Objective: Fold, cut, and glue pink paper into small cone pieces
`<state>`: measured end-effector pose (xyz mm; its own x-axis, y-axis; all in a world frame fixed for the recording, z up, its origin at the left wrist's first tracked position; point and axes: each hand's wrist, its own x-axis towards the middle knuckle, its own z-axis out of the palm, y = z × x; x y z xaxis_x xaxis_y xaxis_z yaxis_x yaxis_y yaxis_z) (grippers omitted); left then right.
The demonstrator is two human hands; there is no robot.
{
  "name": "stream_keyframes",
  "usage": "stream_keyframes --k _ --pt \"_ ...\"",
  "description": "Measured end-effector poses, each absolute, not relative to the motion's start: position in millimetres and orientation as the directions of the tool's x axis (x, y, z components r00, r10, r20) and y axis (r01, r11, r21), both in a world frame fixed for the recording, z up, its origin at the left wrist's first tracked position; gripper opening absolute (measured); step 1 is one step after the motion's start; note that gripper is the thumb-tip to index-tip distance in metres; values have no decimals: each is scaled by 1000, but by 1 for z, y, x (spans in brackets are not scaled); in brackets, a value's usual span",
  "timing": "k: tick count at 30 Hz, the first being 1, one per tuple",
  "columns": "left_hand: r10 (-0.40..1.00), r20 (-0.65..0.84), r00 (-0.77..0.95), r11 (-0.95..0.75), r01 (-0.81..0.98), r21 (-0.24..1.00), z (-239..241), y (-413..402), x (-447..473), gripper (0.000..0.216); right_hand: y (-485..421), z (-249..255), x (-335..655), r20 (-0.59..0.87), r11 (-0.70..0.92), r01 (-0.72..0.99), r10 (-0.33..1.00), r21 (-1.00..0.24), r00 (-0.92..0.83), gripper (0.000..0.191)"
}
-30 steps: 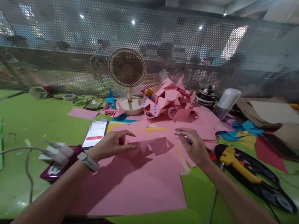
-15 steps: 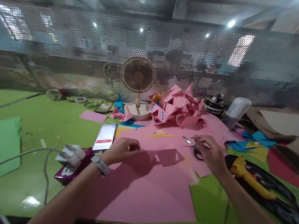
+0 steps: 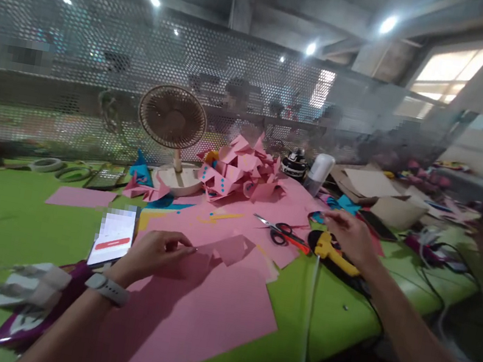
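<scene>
My left hand (image 3: 161,256), with a white watch on its wrist, rests over a large pink paper sheet (image 3: 203,323). Its fingers are curled together, and anything between them is too small to make out. A folded pink paper piece (image 3: 234,249) lies just right of the fingertips. My right hand (image 3: 354,240) hovers above a yellow-handled tool (image 3: 335,253), near blue paper scraps; its fingers are loosely bent and apart, with nothing visible in them. Black-handled scissors (image 3: 277,231) lie on the pink paper left of that hand, beside a red handle (image 3: 300,242).
A fan (image 3: 172,117) and a heap of folded pink paper (image 3: 246,166) stand at the back. A phone (image 3: 114,237) and a purple power strip with white plugs (image 3: 31,288) are at left. A clear bottle (image 3: 319,172) and brown paper (image 3: 361,182) are at the back right.
My right hand has moved right, away from the scissors, which stay on the paper. The view has swung right. My left hand keeps its place on the pink sheet.
</scene>
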<state>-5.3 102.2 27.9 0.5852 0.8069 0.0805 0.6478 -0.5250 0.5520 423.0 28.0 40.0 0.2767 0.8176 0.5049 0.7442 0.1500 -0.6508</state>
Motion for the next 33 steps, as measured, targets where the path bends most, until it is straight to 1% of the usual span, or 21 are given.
stream_keyframes --k 4,6,8,10,11,13,15,17,21,23,25,27,29,31,33 --pt "803 66 592 -508 623 594 28 103 -4 40 -13 31 460 404 -88 813 834 -576 376 29" --pt "808 52 586 -497 631 596 29 103 -3 40 -24 21 468 373 -115 851 863 -513 341 30" --pt "810 32 586 -482 634 605 28 103 -3 40 -29 10 471 340 -118 922 906 -369 252 30" --pt "807 -7 591 -453 626 635 27 103 -4 41 -27 0 471 285 -143 971 939 -190 194 37" --pt "805 -29 593 -434 620 653 27 104 -4 41 -25 -5 471 259 -158 980 948 -123 186 41" --pt "803 -60 593 -405 616 675 26 104 -7 42 -20 -15 471 232 -172 983 955 -72 184 48" --pt "808 -19 589 -434 617 657 25 105 -9 43 -15 -24 472 227 -161 985 959 -62 171 51" --pt "813 65 579 -485 611 625 26 105 -10 42 -12 -31 473 232 -149 988 961 -35 153 53" --pt "786 173 594 -574 597 560 29 102 -11 37 -10 -41 471 271 -150 989 952 18 139 57" --pt "773 183 608 -588 575 569 28 102 -10 33 -10 -44 469 313 -179 983 937 46 156 59" --pt "763 167 625 -574 535 620 26 102 -10 29 -11 -45 467 361 -201 978 917 55 168 59" --pt "766 135 629 -533 503 680 22 103 -10 28 -12 -44 465 402 -221 975 896 30 190 59" --pt "784 89 614 -482 511 712 18 103 -9 28 -14 -40 464 450 -254 967 861 -24 237 57" --pt "804 39 593 -437 545 716 16 103 -9 28 -16 -34 462 531 -269 957 798 -106 283 54" --pt "810 -3 586 -404 562 722 15 103 -8 28 -17 -28 460 607 -230 949 729 -217 316 45"
